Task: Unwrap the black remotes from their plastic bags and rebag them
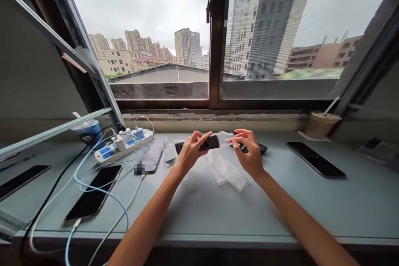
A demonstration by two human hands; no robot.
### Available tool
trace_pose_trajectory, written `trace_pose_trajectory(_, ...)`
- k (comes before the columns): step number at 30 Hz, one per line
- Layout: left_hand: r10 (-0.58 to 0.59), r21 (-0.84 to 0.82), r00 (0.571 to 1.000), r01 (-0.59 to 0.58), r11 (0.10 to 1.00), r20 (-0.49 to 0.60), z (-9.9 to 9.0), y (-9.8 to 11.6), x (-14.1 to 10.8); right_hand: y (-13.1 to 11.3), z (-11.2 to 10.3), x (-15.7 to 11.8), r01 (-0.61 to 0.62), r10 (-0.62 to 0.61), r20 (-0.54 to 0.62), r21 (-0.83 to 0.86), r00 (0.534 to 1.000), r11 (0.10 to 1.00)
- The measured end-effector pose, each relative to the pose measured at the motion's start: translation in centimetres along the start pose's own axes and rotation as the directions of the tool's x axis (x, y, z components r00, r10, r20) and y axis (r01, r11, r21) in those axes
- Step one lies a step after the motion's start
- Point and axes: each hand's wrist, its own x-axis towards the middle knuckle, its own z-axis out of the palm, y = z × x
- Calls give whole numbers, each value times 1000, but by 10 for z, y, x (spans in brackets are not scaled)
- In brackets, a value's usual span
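Observation:
Near the middle of the table, my left hand (190, 149) is closed round a black remote-like device (213, 142), held above the surface. My right hand (249, 153) pinches a clear plastic bag (225, 138) that reaches to the device's right end; whether the end is inside the bag is unclear. Flat clear bags (227, 171) lie below, between my hands. Behind my right hand rests a black device with buttons (263, 149), partly hidden. More clear packaging (170, 149) lies left of my left hand.
A power strip (109, 153) with plugs and tangled cables stands at the left, beside a blue cup (90, 133). Phones (93, 195) lie on the left, and another phone (314, 159) lies on the right. A lidded drink cup (322, 126) stands at the back right, by the window.

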Motion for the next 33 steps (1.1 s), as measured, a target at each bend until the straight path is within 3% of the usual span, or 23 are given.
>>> trace_pose_trajectory(3, 10, 68, 998, -6, 998, -56, -4, 3, -1, 0, -3, 4, -60, 61, -49, 19, 997, 998)
trace_pose_trajectory(7, 34, 118, 999, -29, 993, -42, -6, 1, -2, 3, -3, 5, -136, 138, -26, 67, 990, 988)
trace_pose_trajectory(12, 50, 125, 998, -44, 991, -44, -4, 0, -2, 10, -1, 7, -241, 225, 130, 125, 966, 962)
trace_pose_trajectory(14, 94, 126, 995, -90, 988, -27, -2, 1, -2, 13, -1, 9, -345, 287, 292, 174, 913, 922)
trace_pose_trajectory(16, 154, 133, 988, -153, 979, 6, 0, 3, -3, 16, -1, 9, -451, 315, 462, 219, 829, 866)
trace_pose_trajectory(19, 229, 135, 972, -234, 963, 54, 4, 5, -3, 18, -1, 9, -521, 299, 594, 242, 747, 819)
trace_pose_trajectory(25, 254, 163, 965, -262, 951, 69, 6, 5, -3, 27, 1, 7, -549, 369, 531, 230, 763, 804)
trace_pose_trajectory(30, 278, 174, 959, -282, 943, 47, 3, 6, -2, 32, 6, 6, -558, 332, 537, 337, 775, 758)
trace_pose_trajectory(33, 297, 188, 955, -296, 937, 18, 1, 8, -2, 31, 7, 5, -590, 346, 568, 326, 747, 739)
